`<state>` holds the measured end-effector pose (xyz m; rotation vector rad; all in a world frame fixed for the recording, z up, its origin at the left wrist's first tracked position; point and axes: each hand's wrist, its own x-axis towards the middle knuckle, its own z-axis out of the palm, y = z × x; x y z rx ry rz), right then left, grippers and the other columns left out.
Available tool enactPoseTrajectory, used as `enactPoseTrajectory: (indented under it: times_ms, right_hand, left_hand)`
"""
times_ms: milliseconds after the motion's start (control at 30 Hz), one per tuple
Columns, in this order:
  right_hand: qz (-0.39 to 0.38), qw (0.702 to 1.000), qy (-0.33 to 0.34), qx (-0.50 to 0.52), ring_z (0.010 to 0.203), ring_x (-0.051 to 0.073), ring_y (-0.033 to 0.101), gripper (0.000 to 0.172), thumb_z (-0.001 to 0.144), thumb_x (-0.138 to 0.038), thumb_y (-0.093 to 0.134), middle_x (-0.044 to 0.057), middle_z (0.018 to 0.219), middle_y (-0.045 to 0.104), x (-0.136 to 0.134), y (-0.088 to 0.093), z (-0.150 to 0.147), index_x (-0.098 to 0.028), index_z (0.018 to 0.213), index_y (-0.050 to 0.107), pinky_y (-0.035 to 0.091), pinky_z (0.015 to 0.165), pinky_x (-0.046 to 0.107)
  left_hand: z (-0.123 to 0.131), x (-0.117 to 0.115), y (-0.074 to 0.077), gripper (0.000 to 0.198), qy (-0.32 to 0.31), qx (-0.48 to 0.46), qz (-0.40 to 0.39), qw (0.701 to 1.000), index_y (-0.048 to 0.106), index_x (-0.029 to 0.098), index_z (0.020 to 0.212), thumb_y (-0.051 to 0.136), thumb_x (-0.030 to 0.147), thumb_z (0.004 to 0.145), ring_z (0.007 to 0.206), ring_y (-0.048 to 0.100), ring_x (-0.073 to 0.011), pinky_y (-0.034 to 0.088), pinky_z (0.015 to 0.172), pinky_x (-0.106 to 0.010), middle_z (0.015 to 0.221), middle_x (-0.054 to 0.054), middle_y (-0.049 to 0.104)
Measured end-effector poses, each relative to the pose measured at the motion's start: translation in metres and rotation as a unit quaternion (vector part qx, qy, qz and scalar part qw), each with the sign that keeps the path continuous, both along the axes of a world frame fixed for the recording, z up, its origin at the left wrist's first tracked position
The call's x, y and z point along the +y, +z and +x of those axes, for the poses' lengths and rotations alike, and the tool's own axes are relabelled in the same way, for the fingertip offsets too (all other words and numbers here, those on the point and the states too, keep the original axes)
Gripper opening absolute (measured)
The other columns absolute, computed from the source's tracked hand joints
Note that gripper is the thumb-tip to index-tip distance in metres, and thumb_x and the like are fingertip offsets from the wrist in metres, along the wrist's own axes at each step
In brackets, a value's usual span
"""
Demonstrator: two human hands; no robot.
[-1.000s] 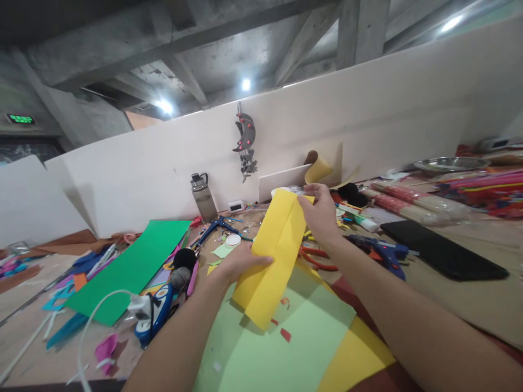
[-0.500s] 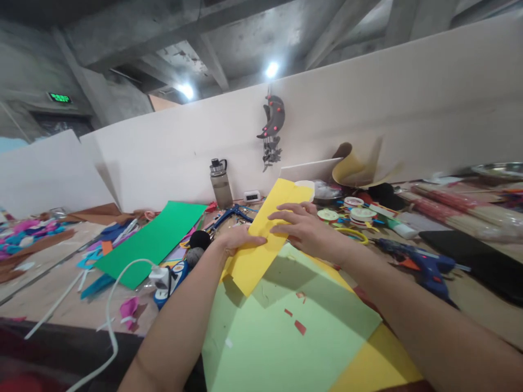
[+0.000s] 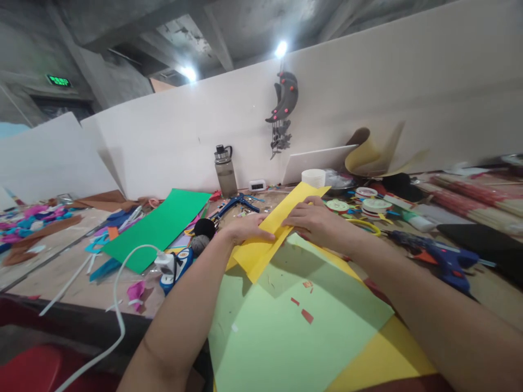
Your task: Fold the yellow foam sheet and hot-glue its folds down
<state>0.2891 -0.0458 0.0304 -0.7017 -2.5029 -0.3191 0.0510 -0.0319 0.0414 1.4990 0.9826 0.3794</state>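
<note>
A folded yellow sheet of paper (image 3: pixel 258 256) is held at a slant over a light green sheet (image 3: pixel 294 332). My left hand (image 3: pixel 247 228) grips its left edge, thumb lying across the top. On the opposite edge, the fingers of my right hand (image 3: pixel 318 222) are curled over the paper, pressing along a fold. The underside of the paper and the tips of several left fingers are hidden. Small red paper scraps (image 3: pixel 307 316) lie on the green sheet, and another yellow sheet (image 3: pixel 388 348) sticks out beneath it.
Left of my arm are a green sheet (image 3: pixel 159 231), a power strip (image 3: pixel 177 272) with a white cable, and dark pompoms (image 3: pixel 204 228). A bottle (image 3: pixel 226 174) stands at the back. On the right lie ribbon spools (image 3: pixel 375 207), a blue glue gun (image 3: pixel 445 258) and a black slab (image 3: pixel 486 245).
The yellow paper has tilted and now looks narrower, with its fold more closed. My right hand's fingers have curled further over its edge. The camera view has shifted slightly.
</note>
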Motion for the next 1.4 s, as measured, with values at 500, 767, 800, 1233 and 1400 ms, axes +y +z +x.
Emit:
enactPoseTrajectory:
  times_ms: [500, 767, 800, 1233, 1400]
  right_hand:
    - [-0.041, 0.998, 0.012, -0.035, 0.096, 0.022, 0.06, 0.045, 0.082, -0.002, 0.048, 0.005, 0.105, 0.071, -0.01, 0.006, -0.003, -0.029, 0.106, 0.073, 0.029, 0.088, 0.041]
    - [-0.039, 0.999, 0.004, -0.038, 0.094, 0.022, 0.059, 0.037, 0.089, -0.007, 0.044, 0.006, 0.099, 0.071, -0.009, 0.004, -0.004, -0.027, 0.099, 0.074, 0.03, 0.085, 0.04]
    - [-0.036, 0.999, -0.004, -0.036, 0.095, 0.022, 0.059, 0.037, 0.088, -0.006, 0.045, 0.007, 0.099, 0.071, -0.009, 0.004, -0.003, -0.027, 0.099, 0.074, 0.03, 0.085, 0.04]
    - [-0.035, 0.998, -0.045, -0.02, 0.094, 0.023, 0.061, 0.025, 0.088, -0.015, 0.048, 0.007, 0.097, 0.073, -0.011, 0.005, -0.004, -0.023, 0.097, 0.07, 0.032, 0.083, 0.039]
    - [-0.019, 0.996, -0.084, -0.033, 0.093, 0.023, 0.062, 0.022, 0.086, -0.017, 0.053, 0.006, 0.097, 0.073, -0.01, 0.004, -0.004, -0.022, 0.1, 0.07, 0.032, 0.082, 0.037]
  left_hand:
    - [0.004, -0.007, 0.004, 0.047, 0.04, -0.104, -0.038, 0.993, 0.066, 0.019, 0.116, 0.078, 0.033, 0.073, 0.075, 0.07, -0.0185, 0.055, 0.08, -0.035, 0.093, -0.007, 0.075]
    - [0.0, -0.008, 0.013, 0.048, -0.049, -0.084, -0.044, 0.994, 0.069, 0.019, 0.11, 0.083, 0.018, 0.064, 0.083, 0.07, -0.018, 0.054, 0.084, -0.033, 0.1, -0.005, 0.074]
    - [0.0, -0.009, 0.014, 0.045, -0.033, -0.069, -0.042, 0.996, 0.07, 0.017, 0.108, 0.082, 0.018, 0.065, 0.08, 0.07, -0.0184, 0.055, 0.083, -0.033, 0.095, -0.005, 0.075]
    - [0.008, -0.015, 0.014, 0.039, -0.002, -0.066, -0.023, 0.998, 0.067, 0.014, 0.102, 0.076, 0.04, 0.075, 0.071, 0.066, -0.0145, 0.051, 0.075, -0.028, 0.082, -0.004, 0.071]
    - [0.011, -0.013, 0.011, 0.038, -0.021, -0.051, -0.033, 0.998, 0.066, 0.016, 0.106, 0.074, 0.038, 0.077, 0.08, 0.067, -0.0168, 0.05, 0.08, -0.028, 0.084, -0.003, 0.07]
